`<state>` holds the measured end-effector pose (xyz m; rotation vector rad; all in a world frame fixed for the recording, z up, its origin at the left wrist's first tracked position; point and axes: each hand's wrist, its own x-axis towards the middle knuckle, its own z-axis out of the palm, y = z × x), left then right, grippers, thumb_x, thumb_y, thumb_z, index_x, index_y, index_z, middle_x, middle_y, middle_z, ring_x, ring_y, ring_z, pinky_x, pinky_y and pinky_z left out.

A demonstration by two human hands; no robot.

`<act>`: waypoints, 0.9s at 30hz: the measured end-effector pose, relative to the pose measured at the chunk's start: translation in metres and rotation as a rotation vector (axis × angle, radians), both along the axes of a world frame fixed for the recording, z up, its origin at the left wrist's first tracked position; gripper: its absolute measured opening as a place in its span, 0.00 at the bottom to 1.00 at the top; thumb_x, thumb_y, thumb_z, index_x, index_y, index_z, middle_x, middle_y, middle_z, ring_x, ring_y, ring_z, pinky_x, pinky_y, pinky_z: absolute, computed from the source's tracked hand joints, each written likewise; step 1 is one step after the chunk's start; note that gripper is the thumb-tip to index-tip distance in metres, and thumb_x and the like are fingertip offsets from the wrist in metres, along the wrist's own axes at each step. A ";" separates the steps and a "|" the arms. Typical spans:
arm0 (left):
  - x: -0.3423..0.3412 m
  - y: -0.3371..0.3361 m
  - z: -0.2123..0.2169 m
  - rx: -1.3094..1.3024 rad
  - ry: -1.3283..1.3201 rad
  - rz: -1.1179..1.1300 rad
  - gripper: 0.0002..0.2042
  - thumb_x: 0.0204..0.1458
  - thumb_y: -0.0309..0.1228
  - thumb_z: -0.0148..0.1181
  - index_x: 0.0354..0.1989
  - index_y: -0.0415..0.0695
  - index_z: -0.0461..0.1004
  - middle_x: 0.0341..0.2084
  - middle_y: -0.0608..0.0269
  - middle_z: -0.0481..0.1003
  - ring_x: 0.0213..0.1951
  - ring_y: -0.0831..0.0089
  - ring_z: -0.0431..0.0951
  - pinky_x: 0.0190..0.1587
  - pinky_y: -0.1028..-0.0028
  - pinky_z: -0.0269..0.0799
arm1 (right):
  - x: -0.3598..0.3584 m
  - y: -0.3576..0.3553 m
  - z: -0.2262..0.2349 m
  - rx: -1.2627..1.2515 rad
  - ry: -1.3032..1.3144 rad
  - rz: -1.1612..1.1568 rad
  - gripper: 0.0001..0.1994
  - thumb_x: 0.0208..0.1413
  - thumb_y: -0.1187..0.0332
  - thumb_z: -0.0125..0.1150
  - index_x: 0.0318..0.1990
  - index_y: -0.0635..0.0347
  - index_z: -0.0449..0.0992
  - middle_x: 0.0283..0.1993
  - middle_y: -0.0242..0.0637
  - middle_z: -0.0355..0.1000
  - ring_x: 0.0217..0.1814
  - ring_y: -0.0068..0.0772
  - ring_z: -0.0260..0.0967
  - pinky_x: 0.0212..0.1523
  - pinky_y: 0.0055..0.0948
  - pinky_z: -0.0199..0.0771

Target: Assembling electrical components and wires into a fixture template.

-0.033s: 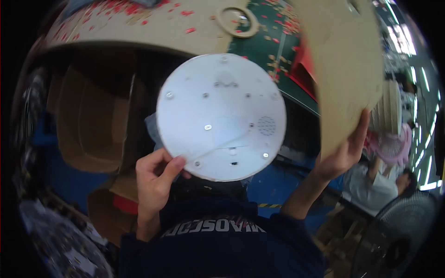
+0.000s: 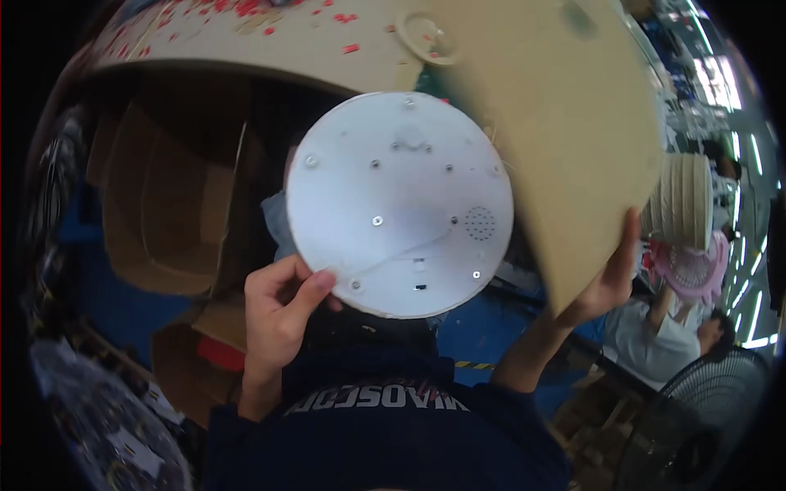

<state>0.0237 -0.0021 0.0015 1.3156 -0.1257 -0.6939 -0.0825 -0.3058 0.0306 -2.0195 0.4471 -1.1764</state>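
At the middle of the view is a white round panel (image 2: 401, 188), its face toward me. It carries several screws, a patch of small holes at the right and a small dark slot near the bottom. My left hand (image 2: 282, 307) pinches its lower left rim, thumb on the face and fingers behind. My right hand (image 2: 606, 290) grips a large tan board (image 2: 581, 155) by its lower edge, the thumb hidden. The board stands tilted to the right of the panel, its left edge blurred, covering part of the table behind.
Across the top runs a pale table (image 2: 286, 45) strewn with red bits, with a tan ring (image 2: 426, 37) on it. Cardboard boxes (image 2: 176, 221) stand at left. At right are a black fan (image 2: 696, 434), a pink fan (image 2: 692, 266) and a person in a light shirt (image 2: 667, 340).
The tan board has swung left and come closer to the panel, covering most of the green surface and the red thing behind. The panel has shifted slightly right in my left hand.
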 end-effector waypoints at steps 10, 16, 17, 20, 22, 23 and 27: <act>-0.056 0.058 -0.085 0.258 -0.376 0.097 0.20 0.50 0.26 0.70 0.51 0.33 0.75 0.45 0.57 0.80 0.42 0.68 0.80 0.47 0.67 0.77 | -0.023 0.063 0.000 -0.793 0.140 0.449 0.17 0.54 0.70 0.68 0.50 0.44 0.73 0.50 0.33 0.77 0.48 0.41 0.79 0.40 0.29 0.67; -0.029 0.022 -0.047 0.108 -0.244 0.125 0.14 0.55 0.26 0.64 0.47 0.32 0.77 0.38 0.59 0.82 0.38 0.74 0.80 0.42 0.71 0.76 | -0.025 0.065 0.008 -0.670 0.010 0.374 0.22 0.60 0.60 0.63 0.62 0.25 0.73 0.54 0.28 0.79 0.53 0.36 0.75 0.44 0.29 0.66; -0.030 0.020 -0.040 0.111 -0.246 0.134 0.14 0.55 0.26 0.64 0.47 0.32 0.77 0.38 0.59 0.82 0.38 0.74 0.80 0.42 0.71 0.76 | -0.025 0.069 0.017 -0.733 0.097 0.349 0.21 0.60 0.56 0.64 0.61 0.22 0.75 0.54 0.25 0.79 0.56 0.33 0.73 0.47 0.27 0.64; -0.020 0.007 -0.021 -0.216 -0.088 0.146 0.11 0.57 0.24 0.63 0.45 0.31 0.79 0.35 0.64 0.83 0.35 0.82 0.79 0.40 0.78 0.74 | -0.018 0.080 0.011 -0.924 0.122 0.385 0.12 0.60 0.63 0.61 0.50 0.32 0.80 0.48 0.27 0.80 0.50 0.31 0.70 0.40 0.29 0.63; -0.018 0.006 -0.013 -0.107 -0.082 0.134 0.10 0.57 0.24 0.62 0.45 0.31 0.79 0.34 0.64 0.83 0.35 0.82 0.79 0.40 0.78 0.74 | -0.014 0.092 0.021 -0.899 0.353 0.378 0.16 0.52 0.68 0.68 0.47 0.33 0.84 0.48 0.24 0.81 0.48 0.27 0.69 0.40 0.28 0.61; -0.018 0.005 -0.012 -0.002 -0.079 0.116 0.10 0.58 0.24 0.61 0.45 0.31 0.78 0.34 0.63 0.83 0.35 0.82 0.79 0.39 0.79 0.74 | -0.005 0.098 0.020 -0.881 0.482 0.369 0.18 0.48 0.70 0.70 0.47 0.34 0.86 0.48 0.23 0.81 0.46 0.26 0.68 0.41 0.27 0.60; -0.018 0.003 -0.012 -0.027 -0.093 0.142 0.10 0.60 0.23 0.59 0.45 0.31 0.78 0.34 0.63 0.83 0.36 0.81 0.80 0.39 0.80 0.73 | 0.003 0.099 0.007 -0.799 0.423 0.439 0.19 0.43 0.68 0.74 0.46 0.36 0.87 0.48 0.25 0.80 0.42 0.28 0.70 0.39 0.29 0.60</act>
